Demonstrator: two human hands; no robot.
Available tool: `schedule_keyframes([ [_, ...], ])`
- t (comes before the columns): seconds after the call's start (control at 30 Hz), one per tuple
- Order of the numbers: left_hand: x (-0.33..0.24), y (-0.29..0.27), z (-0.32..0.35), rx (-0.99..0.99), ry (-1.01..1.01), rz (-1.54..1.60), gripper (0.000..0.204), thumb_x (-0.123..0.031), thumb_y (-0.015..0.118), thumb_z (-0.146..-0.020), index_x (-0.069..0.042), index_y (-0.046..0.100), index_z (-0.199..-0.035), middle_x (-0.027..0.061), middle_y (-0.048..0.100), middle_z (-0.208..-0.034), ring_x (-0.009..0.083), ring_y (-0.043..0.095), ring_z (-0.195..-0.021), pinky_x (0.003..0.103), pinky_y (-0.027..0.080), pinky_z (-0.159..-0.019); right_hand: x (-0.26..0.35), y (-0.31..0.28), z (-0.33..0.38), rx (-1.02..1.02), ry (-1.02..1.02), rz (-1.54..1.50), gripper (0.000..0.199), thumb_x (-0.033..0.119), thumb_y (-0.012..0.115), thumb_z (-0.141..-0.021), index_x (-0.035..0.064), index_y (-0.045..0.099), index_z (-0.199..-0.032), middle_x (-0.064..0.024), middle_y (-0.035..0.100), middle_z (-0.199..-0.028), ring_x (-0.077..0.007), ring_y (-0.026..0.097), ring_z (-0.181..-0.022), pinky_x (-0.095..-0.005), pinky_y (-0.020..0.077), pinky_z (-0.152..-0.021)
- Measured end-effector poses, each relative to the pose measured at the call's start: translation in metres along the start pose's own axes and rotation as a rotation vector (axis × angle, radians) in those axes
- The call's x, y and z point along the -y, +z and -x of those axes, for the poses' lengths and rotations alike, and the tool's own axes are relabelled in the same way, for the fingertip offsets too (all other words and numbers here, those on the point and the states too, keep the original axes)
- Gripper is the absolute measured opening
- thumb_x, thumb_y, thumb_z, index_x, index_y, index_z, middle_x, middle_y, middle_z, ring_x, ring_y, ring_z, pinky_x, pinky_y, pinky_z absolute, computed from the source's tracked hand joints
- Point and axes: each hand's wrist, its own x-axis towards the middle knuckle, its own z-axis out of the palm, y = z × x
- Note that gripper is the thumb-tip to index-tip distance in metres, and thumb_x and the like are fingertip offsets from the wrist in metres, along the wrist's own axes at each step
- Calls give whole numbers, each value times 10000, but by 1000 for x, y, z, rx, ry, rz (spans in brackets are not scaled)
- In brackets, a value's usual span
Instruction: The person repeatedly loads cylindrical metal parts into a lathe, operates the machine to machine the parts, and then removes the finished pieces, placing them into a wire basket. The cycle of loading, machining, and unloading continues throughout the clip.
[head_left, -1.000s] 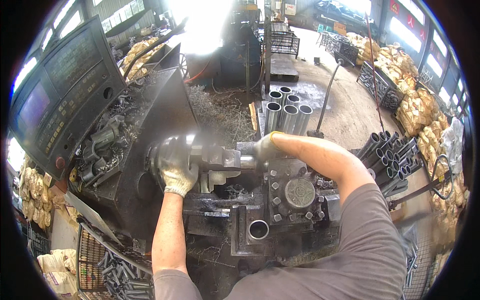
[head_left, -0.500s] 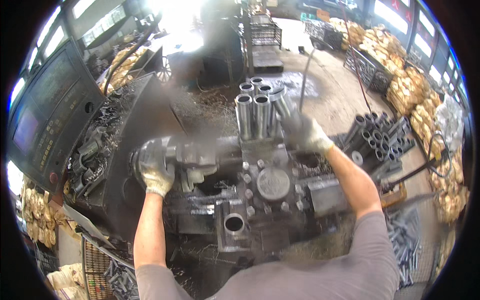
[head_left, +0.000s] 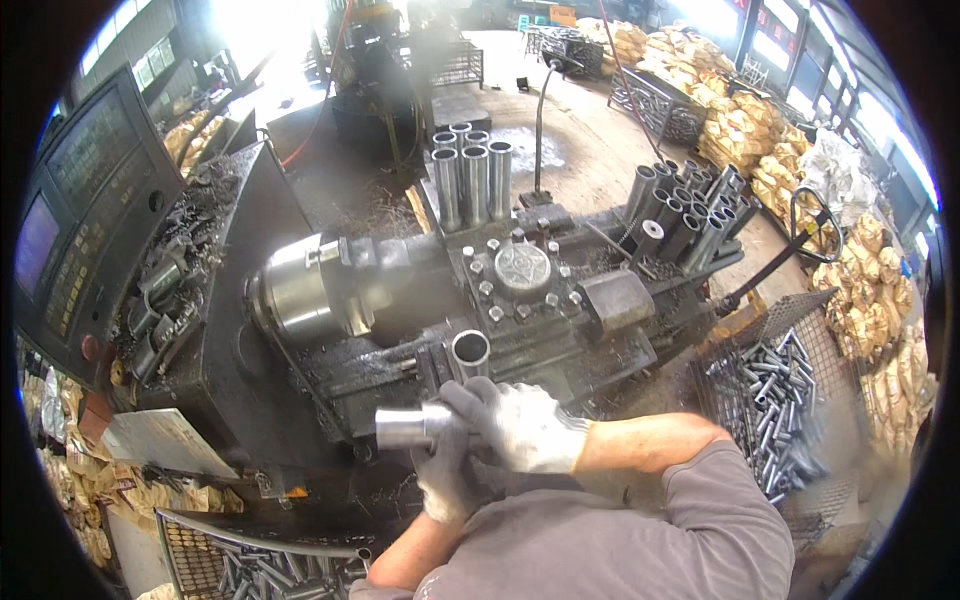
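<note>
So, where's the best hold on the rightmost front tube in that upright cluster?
Probably its upper outer wall, just below the rim, coming from the right with the right hand, which is busy on the held tube. The rightmost front tube stands upright, open end up; its right side looks clear, while neighbouring tubes crowd its left.

Upright tube (head_left: 470,362) blocks the right hand (head_left: 518,425) ahead; rightward room ends at turret (head_left: 523,268).

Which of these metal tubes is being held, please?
The shiny metal tube lying crosswise in the left hand and right hand; others stand, lean or lie unheld.
</note>
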Motion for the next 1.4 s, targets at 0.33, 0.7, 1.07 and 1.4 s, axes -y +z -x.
schedule_keyframes([
  [0.33,75,-99,-38,-146,-347,191,348,-236,670,-997,0,666,-1253,134,716,-1205,337,708,-1100,500,589,-963,-103,140,-1,271,501,-480,671,481,841,-759,4,739,-1220,-191,798,-997,-317,783,-910,-443,611,-800],
  [0.7,37,-76,-37,-133,-91,-285,600,-325,829,-950,-108,556,-1438,120,715,-1142,298,742,-1003,443,647,-857,-164,96,25,-435,-6,-10,382,287,859,-795,55,712,-1059,-143,790,-901,-264,779,-771,-377,632,-730],
  [1.07,33,-87,-147,-64,600,-815,572,-244,889,-894,-34,612,-1348,77,736,-1141,219,736,-1019,360,614,-857,-134,89,61,91,364,-69,491,307,809,-841,55,661,-1236,-230,756,-1072,-407,757,-971,-498,617,-839],
  [1.4,0,-171,-106,134,13,392,864,-801,477,-992,-31,645,-1346,181,725,-1242,395,716,-1085,552,591,-949,-83,165,-75,-31,229,85,229,293,717,-939,107,725,-1072,-141,769,-924,-330,781,-805,-483,626,-698],
])
